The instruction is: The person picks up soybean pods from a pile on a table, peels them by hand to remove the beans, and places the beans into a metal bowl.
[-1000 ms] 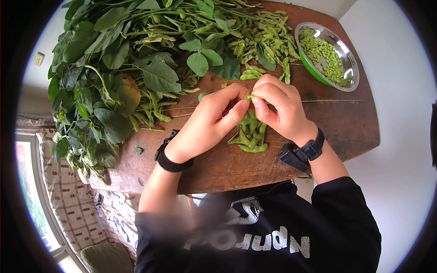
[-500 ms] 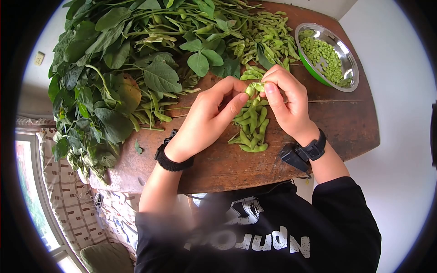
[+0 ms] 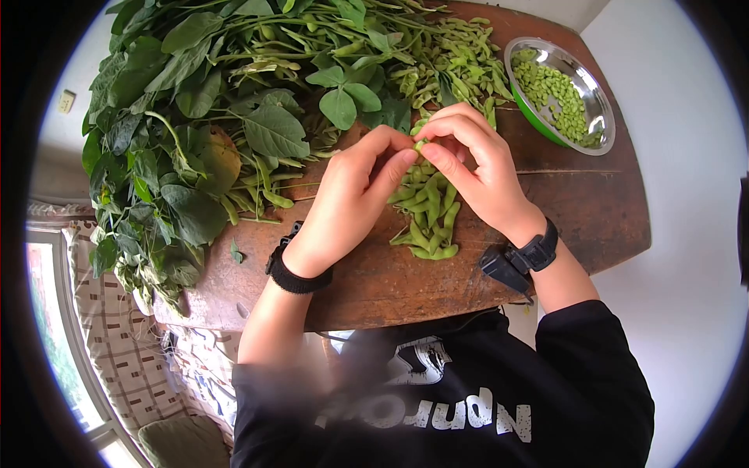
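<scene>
Two bare hands, left (image 3: 339, 199) and right (image 3: 488, 179), centre of the frame: fingertips brought together, both pinching one small green pod (image 3: 420, 145); neither clenched.

Remaining entries, by size.

Brown wooden surface (image 3: 577, 195), worn, seamed with board joints. Likely hazard: a bean springing from the pinch could roll into a joint or over the near edge.

Heap of leafy green stalks (image 3: 277, 132), upper left, left of and beyond the hands. Hazard: a stray bean could be lost among the leaves.

Round steel bowl (image 3: 599, 109) with green outer wall, upper right, holding loose pale green beans (image 3: 558, 93). Well apart from the hands; a loose grip over that gap could let beans fall short.

Pile of plump green pods (image 3: 429, 222), centre, below the fingertips. Hazard: a lowered wrist could scatter it, or a dropped bean could slip between pods.

Black boxy device (image 3: 503, 269), at the right wrist, near that pile. Hazard: its bulk could nudge pods aside.

Pod in the fingers: between left and right thumbs, touching both hands, nearer the upper end of the pile. Mostly covered; whether split, cannot tell. Uneven pressure could crush its contents or flick them out.
</scene>
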`<state>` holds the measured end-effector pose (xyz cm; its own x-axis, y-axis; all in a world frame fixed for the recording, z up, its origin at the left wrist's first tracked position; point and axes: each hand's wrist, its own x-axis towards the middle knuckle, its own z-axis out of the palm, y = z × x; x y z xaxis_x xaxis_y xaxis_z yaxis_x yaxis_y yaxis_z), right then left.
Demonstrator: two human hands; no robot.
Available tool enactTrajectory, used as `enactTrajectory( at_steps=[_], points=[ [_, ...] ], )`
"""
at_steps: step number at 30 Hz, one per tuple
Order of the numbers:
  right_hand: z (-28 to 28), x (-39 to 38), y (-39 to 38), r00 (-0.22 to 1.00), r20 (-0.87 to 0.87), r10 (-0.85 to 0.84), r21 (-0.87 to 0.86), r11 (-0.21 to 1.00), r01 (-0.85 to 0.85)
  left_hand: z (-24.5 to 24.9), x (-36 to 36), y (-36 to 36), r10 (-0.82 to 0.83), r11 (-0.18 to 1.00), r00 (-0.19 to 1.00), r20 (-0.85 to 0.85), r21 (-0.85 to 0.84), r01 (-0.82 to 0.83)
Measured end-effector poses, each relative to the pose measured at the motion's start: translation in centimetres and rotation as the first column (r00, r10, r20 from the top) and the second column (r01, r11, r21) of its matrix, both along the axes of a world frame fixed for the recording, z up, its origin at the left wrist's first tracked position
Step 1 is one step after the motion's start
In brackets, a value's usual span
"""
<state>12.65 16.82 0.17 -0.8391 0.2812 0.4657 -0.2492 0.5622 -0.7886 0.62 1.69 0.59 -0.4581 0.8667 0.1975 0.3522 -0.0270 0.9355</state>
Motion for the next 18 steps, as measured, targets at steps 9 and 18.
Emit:
enactTrajectory(
  at_steps=[9,18],
  points=[
    [-0.28,-0.32,-0.19,0.991,-0.105,-0.085,0.002,0.996,0.086,-0.13,-0.24,-0.01,0.121,0.992,0.991,0.058,-0.043,-0.118],
    [-0.10,-0.17,-0.51,0.986,-0.130,-0.108,0.044,0.992,0.115,-0.34,0.06,0.15,0.044,0.998,0.998,-0.042,-0.042,-0.045]
  ],
)
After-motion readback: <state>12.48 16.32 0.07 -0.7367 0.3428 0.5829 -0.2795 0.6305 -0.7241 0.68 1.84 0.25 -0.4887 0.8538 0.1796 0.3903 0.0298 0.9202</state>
